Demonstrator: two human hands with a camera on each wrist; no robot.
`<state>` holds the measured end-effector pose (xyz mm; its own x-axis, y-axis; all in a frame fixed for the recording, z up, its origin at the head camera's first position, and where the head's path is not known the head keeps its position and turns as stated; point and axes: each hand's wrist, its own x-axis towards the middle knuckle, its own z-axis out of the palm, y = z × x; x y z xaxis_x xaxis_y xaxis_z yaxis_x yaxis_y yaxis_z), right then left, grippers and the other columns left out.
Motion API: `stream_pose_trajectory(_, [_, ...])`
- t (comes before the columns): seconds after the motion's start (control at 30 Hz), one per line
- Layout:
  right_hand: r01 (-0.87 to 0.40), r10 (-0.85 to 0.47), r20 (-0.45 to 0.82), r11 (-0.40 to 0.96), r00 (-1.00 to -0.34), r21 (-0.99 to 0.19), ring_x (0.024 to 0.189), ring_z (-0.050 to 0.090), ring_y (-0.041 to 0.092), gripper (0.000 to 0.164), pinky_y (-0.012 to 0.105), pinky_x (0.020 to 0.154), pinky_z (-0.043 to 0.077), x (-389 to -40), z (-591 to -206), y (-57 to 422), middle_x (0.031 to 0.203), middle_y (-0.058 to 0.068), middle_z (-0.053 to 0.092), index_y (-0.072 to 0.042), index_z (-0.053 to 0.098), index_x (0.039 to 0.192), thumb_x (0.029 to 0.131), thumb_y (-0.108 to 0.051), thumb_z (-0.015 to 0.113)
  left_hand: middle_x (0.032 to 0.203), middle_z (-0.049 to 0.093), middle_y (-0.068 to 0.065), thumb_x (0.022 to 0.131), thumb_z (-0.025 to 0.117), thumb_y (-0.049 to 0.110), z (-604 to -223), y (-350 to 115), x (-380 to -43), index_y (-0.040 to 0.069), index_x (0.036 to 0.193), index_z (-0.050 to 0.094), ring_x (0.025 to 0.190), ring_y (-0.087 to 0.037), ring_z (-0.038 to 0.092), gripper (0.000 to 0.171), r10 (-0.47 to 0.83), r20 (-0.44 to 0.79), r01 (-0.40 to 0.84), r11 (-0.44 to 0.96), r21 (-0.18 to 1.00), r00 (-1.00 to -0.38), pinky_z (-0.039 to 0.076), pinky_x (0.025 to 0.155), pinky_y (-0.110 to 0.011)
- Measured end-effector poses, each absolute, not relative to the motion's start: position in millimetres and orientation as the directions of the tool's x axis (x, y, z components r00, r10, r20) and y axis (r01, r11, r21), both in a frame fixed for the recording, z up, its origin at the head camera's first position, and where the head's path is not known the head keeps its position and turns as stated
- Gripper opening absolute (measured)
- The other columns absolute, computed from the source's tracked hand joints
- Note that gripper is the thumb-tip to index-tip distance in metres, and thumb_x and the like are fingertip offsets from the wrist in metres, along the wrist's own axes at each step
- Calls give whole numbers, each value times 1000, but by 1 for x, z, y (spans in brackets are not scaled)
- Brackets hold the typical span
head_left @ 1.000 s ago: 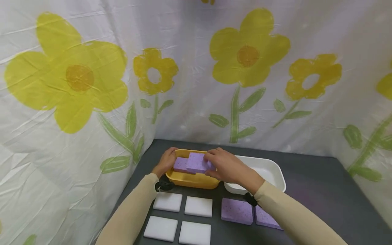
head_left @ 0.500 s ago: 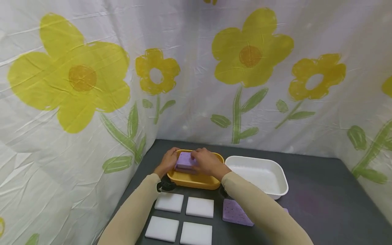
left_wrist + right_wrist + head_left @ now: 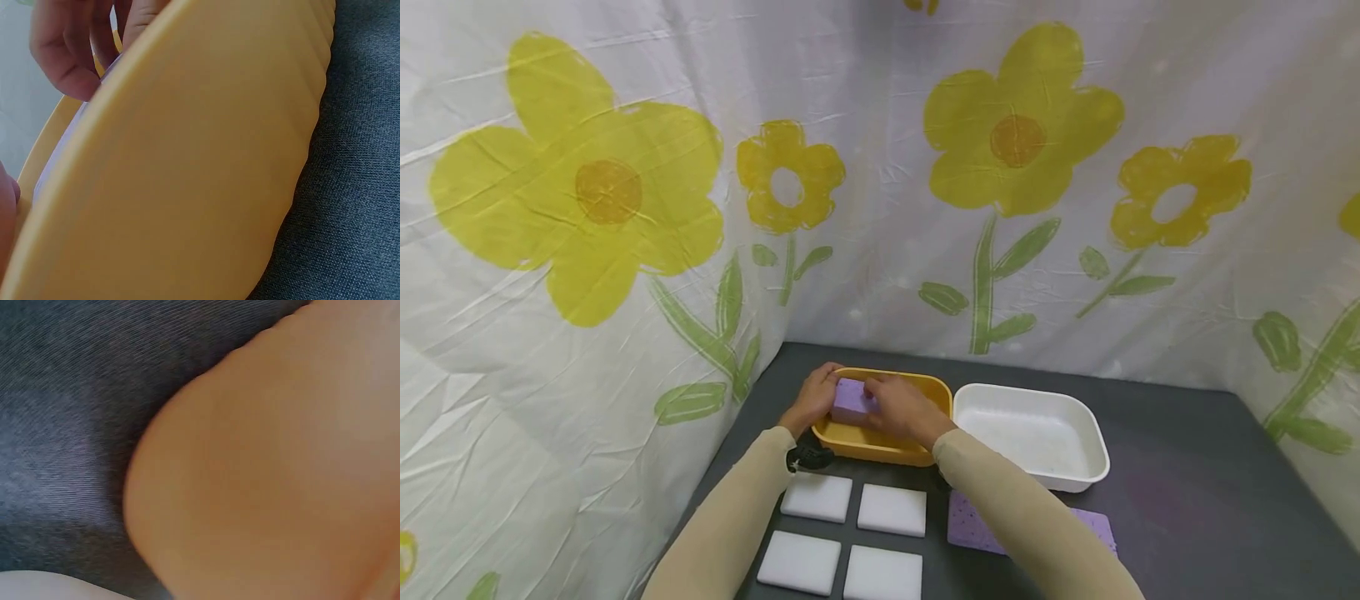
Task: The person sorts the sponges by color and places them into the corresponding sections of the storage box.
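Note:
A yellow tray (image 3: 880,452) sits at the back left of the table, with purple sponges (image 3: 848,402) stacked at its left end. My left hand (image 3: 815,398) grips the tray's left rim. Reaching in from the right, my right hand (image 3: 901,408) holds the upper sponge at its right side, with the fingers curled. In the left wrist view, the right-hand fingers (image 3: 69,50) press down at the sponge behind the tray's near wall. The right wrist view shows mostly the outside of the yellow tray (image 3: 250,475); the right hand itself is out of that view.
An empty white tray (image 3: 1033,429) stands just right of the yellow one. Several white sponge pads (image 3: 816,497) lie in rows in front. More purple sponges (image 3: 972,525) lie at the front right, partly hidden under my right forearm. A flower-patterned curtain (image 3: 880,317) borders the dark table.
My right hand has carried the purple sponge left and down onto the one in the yellow tray, so they now line up in a stack. The left hand stays at the rim.

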<state>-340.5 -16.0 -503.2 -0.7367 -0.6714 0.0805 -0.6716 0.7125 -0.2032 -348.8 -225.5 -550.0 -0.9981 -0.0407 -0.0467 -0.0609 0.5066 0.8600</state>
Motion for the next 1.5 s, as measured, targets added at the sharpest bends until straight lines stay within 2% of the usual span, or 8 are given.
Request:
stream_pose_trajectory(0.4, [-679, -671, 128, 692, -730, -244, 108, 71, 24, 29, 40, 101, 59, -338, -511, -14, 123, 7, 73, -10, 70, 122, 100, -25, 81, 134, 66, -18, 120, 34, 26, -551, -227, -348, 8, 142, 62, 119, -33, 62, 39, -39, -46, -59, 506, 860, -998, 51, 105, -56])
stream_pose_trajectory(0.5, [-702, -695, 127, 672, -708, -237, 112, 69, 26, 34, 44, 102, 59, -337, -510, -9, 125, 8, 71, -10, 68, 125, 99, -27, 82, 134, 66, -17, 121, 33, 27, -551, -227, -347, 8, 142, 62, 119, -32, 62, 40, -33, -47, -57, 504, 862, -998, 51, 104, -55])
stream_pose_trajectory(0.6, [-719, -713, 125, 654, -689, -235, 123, 67, 31, 41, 48, 108, 56, -337, -507, -1, 133, 12, 69, -7, 66, 131, 98, -27, 81, 136, 66, -19, 121, 32, 26, -553, -227, -347, 7, 144, 60, 119, -33, 63, 42, -24, -57, -62, 499, 865, -998, 52, 104, -56])
stream_pose_trajectory(0.73, [-720, -716, 119, 652, -688, -237, 134, 63, 37, 43, 50, 116, 51, -335, -495, 14, 139, 14, 69, -5, 65, 136, 99, -24, 77, 138, 65, -20, 120, 31, 25, -554, -228, -349, 7, 148, 58, 121, -34, 63, 43, -22, -68, -70, 493, 867, -997, 52, 106, -57])
stream_pose_trajectory(0.9, [-735, -727, 127, 649, -675, -196, 131, 64, 38, 39, 52, 111, 54, -327, -478, 43, 137, 11, 72, -8, 69, 136, 100, -23, 76, 140, 64, -20, 120, 31, 25, -551, -227, -349, 7, 149, 57, 122, -35, 62, 43, -33, -74, -80, 492, 867, -997, 51, 108, -58])
stream_pose_trajectory(1.1, [-740, -734, 111, 648, -670, -179, 128, 65, 36, 38, 52, 107, 55, -309, -459, 77, 135, 12, 72, -6, 70, 136, 101, -22, 76, 142, 64, -19, 120, 31, 26, -552, -228, -351, 8, 150, 56, 125, -35, 61, 43, -42, -81, -91, 498, 862, -996, 50, 110, -59])
stream_pose_trajectory(1.3, [-780, -763, 162, 609, -626, -145, 119, 69, 32, 33, 49, 102, 59, -287, -458, 110, 124, 11, 76, -5, 73, 127, 98, -18, 79, 144, 62, -20, 120, 30, 25, -555, -228, -352, 7, 151, 55, 128, -37, 60, 43, -43, -90, -100, 503, 859, -995, 48, 114, -61])
stream_pose_trajectory(1.5, [-792, -767, 195, 593, -611, -148, 120, 69, 26, 31, 47, 102, 59, -261, -462, 136, 124, 5, 76, -8, 74, 126, 96, -16, 80, 144, 62, -19, 120, 31, 26, -553, -225, -352, 7, 153, 54, 127, -36, 60, 43, -44, -106, -114, 500, 858, -993, 49, 114, -60])
